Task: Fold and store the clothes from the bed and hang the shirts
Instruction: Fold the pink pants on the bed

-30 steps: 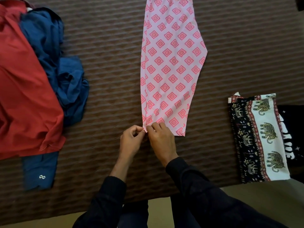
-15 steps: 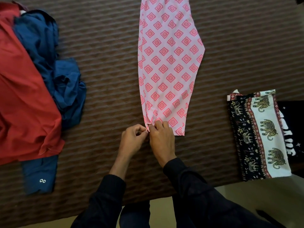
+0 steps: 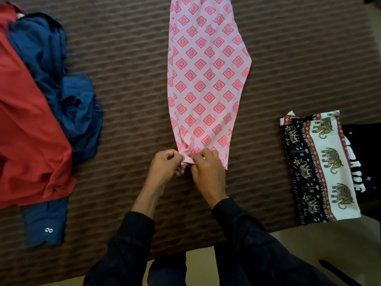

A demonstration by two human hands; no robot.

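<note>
Both hands, left hand (image 3: 165, 164) and right hand (image 3: 207, 169), now pinch with curled fingers the near hem of the pink trousers (image 3: 206, 79) on the bed (image 3: 127, 83); the hem has bunched, so folding is starting.

A home bedroom: clothes lie spread on a brown quilted bed (image 3: 127, 83)

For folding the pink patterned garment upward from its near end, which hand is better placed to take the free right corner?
Probably the right hand: it pinches the hem beside that corner of the pink garment, while the left hand holds the left corner.
</note>
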